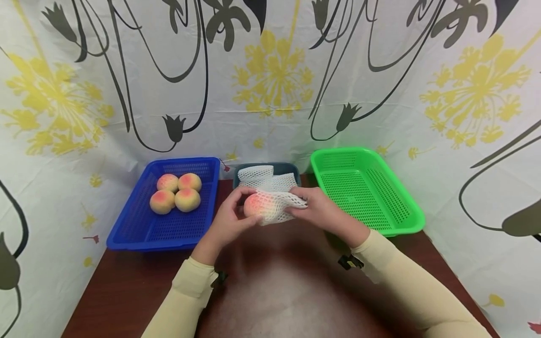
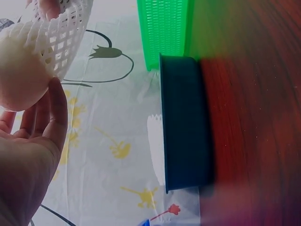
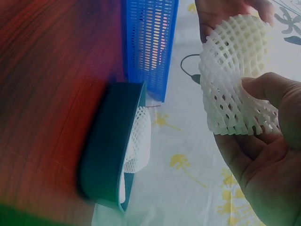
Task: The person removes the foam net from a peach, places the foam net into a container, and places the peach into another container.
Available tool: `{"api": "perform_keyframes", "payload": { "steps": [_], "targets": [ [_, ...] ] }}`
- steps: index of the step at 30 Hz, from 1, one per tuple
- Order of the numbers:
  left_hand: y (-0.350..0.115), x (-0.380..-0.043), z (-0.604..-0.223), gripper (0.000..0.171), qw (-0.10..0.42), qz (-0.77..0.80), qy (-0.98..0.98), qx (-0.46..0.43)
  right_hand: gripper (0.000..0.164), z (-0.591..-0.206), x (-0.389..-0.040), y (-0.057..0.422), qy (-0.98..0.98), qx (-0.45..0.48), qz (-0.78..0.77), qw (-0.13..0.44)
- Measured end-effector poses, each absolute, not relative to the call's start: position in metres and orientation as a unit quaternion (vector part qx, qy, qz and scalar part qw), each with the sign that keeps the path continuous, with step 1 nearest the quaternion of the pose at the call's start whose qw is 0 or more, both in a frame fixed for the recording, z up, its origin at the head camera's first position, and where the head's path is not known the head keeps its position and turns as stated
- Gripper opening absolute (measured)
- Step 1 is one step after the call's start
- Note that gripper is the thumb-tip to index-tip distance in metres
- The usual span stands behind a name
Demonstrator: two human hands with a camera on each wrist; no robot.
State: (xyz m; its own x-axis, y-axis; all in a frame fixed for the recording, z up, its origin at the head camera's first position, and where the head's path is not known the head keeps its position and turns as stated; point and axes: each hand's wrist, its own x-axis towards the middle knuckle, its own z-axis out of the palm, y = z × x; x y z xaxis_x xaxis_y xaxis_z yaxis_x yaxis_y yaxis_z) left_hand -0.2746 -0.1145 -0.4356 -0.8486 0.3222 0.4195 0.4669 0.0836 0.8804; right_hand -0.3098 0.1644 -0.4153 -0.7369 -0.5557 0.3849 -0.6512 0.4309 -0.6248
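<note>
My left hand [image 1: 234, 217] grips a peach [image 1: 256, 204], yellowish with a red blush, thumb below and fingers behind it. A white foam net sleeve [image 1: 276, 206] covers the right part of the peach. At its other end, my right hand [image 1: 314, 206] pinches the net between thumb and fingers. In the right wrist view the net [image 3: 235, 75] is stretched over the fruit, with the right thumb pressed on its mesh. The left wrist view shows the peach's bare side [image 2: 21, 77] resting in the left fingers. Both hands are raised above the table.
Several peaches [image 1: 188, 199] lie in a blue basket [image 1: 127, 230] at left. Behind the hands, a dark teal bin [image 2: 186, 127] holds more white foam nets [image 1: 255, 172]. A green basket [image 1: 359, 197] stands at right on the brown table [image 1: 270, 291]. A patterned cloth [image 1: 270, 131] hangs behind.
</note>
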Motion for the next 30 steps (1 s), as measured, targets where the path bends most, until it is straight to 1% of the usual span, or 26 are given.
{"api": "perform_keyframes", "payload": {
  "steps": [5, 9, 12, 19, 30],
  "targets": [
    [-0.119, -0.261, -0.416, 0.057, 0.053, -0.612, -0.744, -0.263, 0.016, -0.416, -0.310, 0.166, -0.832, 0.358, 0.420, 0.054],
    [-0.126, -0.259, -0.412, 0.054, 0.051, -0.608, -0.752, -0.250, 0.015, -0.413, -0.315, 0.169, -0.827, 0.366, 0.422, 0.065],
    [-0.133, -0.259, -0.412, 0.053, 0.055, -0.608, -0.753, -0.245, 0.016, -0.413, -0.324, 0.173, -0.835, 0.350, 0.418, 0.074],
    [-0.148, -0.260, -0.409, 0.054, 0.062, -0.614, -0.751, -0.237, 0.015, -0.415, -0.359, 0.181, -0.866, 0.295, 0.394, 0.083],
    [-0.161, -0.262, -0.404, 0.056, 0.058, -0.631, -0.741, -0.221, 0.010, -0.406, -0.421, 0.172, -0.903, 0.274, 0.313, 0.107]
  ]
}}
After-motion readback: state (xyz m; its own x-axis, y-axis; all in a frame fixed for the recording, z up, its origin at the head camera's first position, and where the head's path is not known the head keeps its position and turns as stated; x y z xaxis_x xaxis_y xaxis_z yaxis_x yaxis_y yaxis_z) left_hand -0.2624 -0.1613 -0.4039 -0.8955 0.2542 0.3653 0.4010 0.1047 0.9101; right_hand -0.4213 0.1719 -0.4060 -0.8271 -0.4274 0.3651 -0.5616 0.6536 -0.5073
